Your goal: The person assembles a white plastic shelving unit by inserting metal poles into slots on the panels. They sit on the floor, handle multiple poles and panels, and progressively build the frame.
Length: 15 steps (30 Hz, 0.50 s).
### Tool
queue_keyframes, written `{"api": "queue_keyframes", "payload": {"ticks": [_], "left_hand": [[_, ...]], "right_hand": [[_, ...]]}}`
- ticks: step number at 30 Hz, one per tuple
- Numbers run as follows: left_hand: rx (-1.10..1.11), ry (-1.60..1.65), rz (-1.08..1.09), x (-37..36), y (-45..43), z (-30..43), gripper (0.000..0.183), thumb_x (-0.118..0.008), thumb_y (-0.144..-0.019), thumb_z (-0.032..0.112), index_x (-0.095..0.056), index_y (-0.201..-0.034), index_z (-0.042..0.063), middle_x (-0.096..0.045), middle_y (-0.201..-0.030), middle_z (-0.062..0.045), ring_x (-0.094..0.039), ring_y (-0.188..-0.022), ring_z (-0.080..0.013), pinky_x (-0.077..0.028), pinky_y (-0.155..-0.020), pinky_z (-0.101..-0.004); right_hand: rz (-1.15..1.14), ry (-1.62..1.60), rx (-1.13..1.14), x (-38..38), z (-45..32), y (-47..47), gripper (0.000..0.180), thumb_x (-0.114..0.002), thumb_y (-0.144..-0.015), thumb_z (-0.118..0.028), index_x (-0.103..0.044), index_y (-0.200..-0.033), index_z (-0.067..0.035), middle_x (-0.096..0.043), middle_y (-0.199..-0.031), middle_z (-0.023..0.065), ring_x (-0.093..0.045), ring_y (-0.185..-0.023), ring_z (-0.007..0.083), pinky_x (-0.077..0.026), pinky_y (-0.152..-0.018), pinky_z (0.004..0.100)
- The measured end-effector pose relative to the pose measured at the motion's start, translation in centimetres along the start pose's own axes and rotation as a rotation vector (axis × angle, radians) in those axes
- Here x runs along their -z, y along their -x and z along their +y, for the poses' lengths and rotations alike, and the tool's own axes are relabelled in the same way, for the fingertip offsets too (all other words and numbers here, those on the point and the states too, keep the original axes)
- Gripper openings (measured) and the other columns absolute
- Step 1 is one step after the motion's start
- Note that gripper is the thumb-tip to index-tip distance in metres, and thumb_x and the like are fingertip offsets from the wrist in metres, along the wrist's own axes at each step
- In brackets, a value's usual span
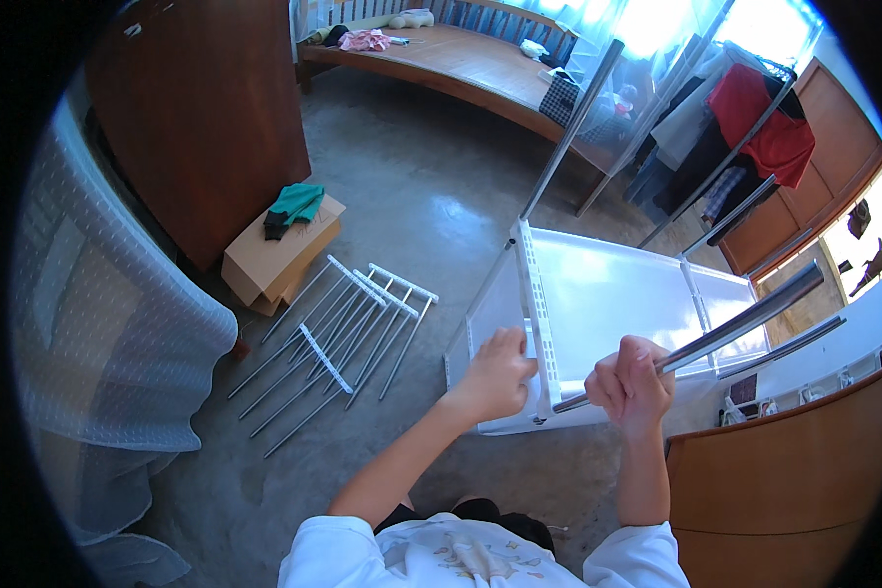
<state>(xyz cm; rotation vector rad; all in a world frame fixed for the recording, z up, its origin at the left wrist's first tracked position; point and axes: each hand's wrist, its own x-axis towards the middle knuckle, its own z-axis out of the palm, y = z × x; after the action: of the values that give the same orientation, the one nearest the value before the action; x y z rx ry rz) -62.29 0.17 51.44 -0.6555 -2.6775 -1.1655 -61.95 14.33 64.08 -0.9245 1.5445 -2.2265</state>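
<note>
In front of me stands a white shelf unit (617,290) with translucent panels and perforated white end rails. Metal tubes rise from its corners. My right hand (632,382) is wrapped around the near metal tube (750,316), which slants up to the right from the near corner. My left hand (496,375) is at the near end of the unit, fingers curled beside the white perforated rail (540,309). Whether those fingers grip the rail or only rest against it is hidden.
On the floor to the left lie several metal-tube frames (338,345) with white perforated strips. Behind them is a cardboard box (283,253) with a green cloth (294,206) on top. A wooden bed (448,55), hanging clothes (757,125), a sheer curtain (117,316) and a brown wooden panel (772,470) surround me.
</note>
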Motion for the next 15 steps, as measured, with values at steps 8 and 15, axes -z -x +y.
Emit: {"api": "queue_keyframes", "payload": {"ticks": [8, 15], "left_hand": [[-0.129, 0.103, 0.118, -0.9, 5.1, 1.8, 0.020, -0.067, -0.061, 0.029, -0.059, -0.065, 0.011, -0.052, -0.094, -0.003, -0.039, -0.109, -0.0223, -0.018, -0.092, -0.0451], [0.099, -0.038, 0.371, -4.4, 5.7, 2.8, 0.024, -0.071, -0.058, 0.035, -0.063, -0.062, 0.014, -0.051, -0.079, 0.001, -0.042, -0.106, -0.0202, -0.017, -0.088, -0.0515]], "right_hand": [[-0.019, -0.038, -0.020, -0.5, 0.2, 0.5, 0.039, -0.044, -0.087, -0.031, -0.033, -0.057, -0.008, -0.032, -0.044, -0.0013, -0.024, -0.037, 0.0048, -0.019, -0.036, 0.0205], [0.008, -0.004, -0.030, -0.6, -0.1, 0.6, 0.040, -0.043, -0.087, -0.031, -0.033, -0.056, -0.008, -0.030, -0.042, -0.0011, -0.025, -0.037, 0.0058, -0.019, -0.036, 0.0213]]}}
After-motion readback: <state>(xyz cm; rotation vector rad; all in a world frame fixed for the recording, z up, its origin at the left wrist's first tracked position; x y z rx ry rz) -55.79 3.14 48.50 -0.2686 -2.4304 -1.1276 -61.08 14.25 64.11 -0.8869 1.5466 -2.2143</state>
